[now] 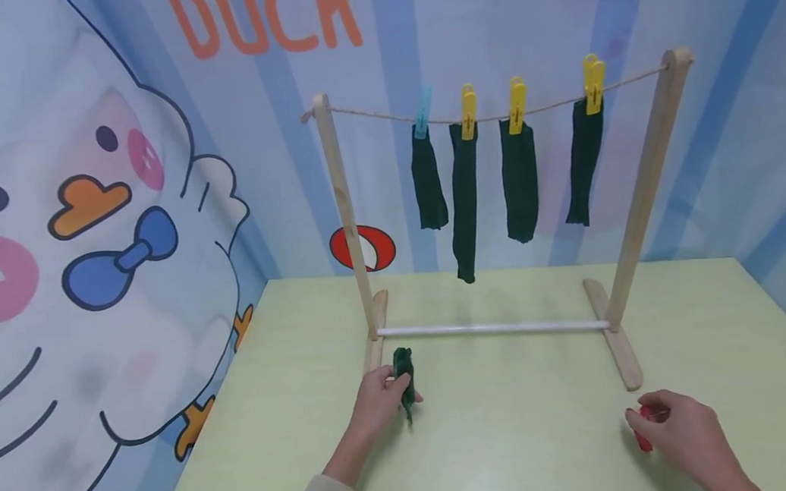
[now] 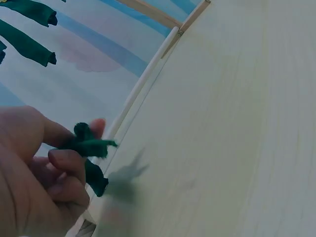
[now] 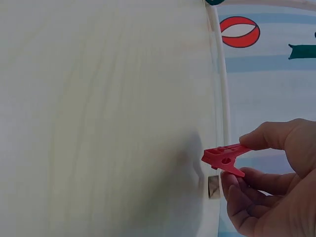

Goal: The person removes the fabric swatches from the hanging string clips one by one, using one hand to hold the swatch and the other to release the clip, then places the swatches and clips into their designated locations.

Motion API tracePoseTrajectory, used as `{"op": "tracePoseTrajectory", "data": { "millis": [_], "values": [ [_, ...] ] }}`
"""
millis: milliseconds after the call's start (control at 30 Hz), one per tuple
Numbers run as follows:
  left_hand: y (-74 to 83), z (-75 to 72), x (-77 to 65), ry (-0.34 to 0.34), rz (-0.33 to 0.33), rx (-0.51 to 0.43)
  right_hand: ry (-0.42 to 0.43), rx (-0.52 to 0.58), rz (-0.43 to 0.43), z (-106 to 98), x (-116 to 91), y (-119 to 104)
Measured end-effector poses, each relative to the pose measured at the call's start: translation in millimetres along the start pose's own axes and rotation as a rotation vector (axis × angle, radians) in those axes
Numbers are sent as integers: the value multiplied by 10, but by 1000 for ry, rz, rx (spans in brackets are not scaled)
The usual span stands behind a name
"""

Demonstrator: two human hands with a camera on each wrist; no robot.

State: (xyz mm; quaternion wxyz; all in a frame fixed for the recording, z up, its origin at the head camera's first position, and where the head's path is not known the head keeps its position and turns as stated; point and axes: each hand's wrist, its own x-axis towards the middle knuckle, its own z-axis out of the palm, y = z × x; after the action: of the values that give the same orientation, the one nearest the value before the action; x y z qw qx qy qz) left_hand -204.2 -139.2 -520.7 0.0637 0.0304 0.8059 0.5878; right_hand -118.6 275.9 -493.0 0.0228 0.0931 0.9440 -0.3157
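My left hand point(image 1: 379, 398) pinches a crumpled dark green cloth strip point(image 1: 405, 374) over the table, near the left foot of the wooden rack. In the left wrist view the cloth point(image 2: 91, 146) bunches between thumb and fingers, its ends sticking out. At the right, my right hand point(image 1: 686, 430) grips a red clothespin point(image 1: 643, 429) in front of the rack's right foot. The right wrist view shows this clothespin point(image 3: 224, 157) held by its two handles between thumb and fingers. Several green cloth strips point(image 1: 520, 183) hang from the rack's line.
The wooden rack point(image 1: 649, 182) stands at the back of the pale table point(image 1: 502, 436), a white rod point(image 1: 495, 329) joining its feet. Yellow clothespins point(image 1: 517, 106) and a blue one point(image 1: 422, 112) sit on the twine point(image 1: 370, 113). A printed duck curtain point(image 1: 224, 174) hangs behind.
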Motion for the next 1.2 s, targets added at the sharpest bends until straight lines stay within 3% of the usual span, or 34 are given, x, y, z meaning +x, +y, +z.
{"op": "tracePoseTrajectory", "data": {
  "millis": [233, 600, 1200],
  "values": [
    [-17, -25, -106, -48, -33, 250, -113, -76, 77, 4, 16, 118],
    [7, -61, -194, -79, -55, 381, -136, -92, 65, 18, 4, 147],
    [-4, -86, -279, 40, -66, 632, -135, -101, 34, 87, -29, 127]
  ]
}}
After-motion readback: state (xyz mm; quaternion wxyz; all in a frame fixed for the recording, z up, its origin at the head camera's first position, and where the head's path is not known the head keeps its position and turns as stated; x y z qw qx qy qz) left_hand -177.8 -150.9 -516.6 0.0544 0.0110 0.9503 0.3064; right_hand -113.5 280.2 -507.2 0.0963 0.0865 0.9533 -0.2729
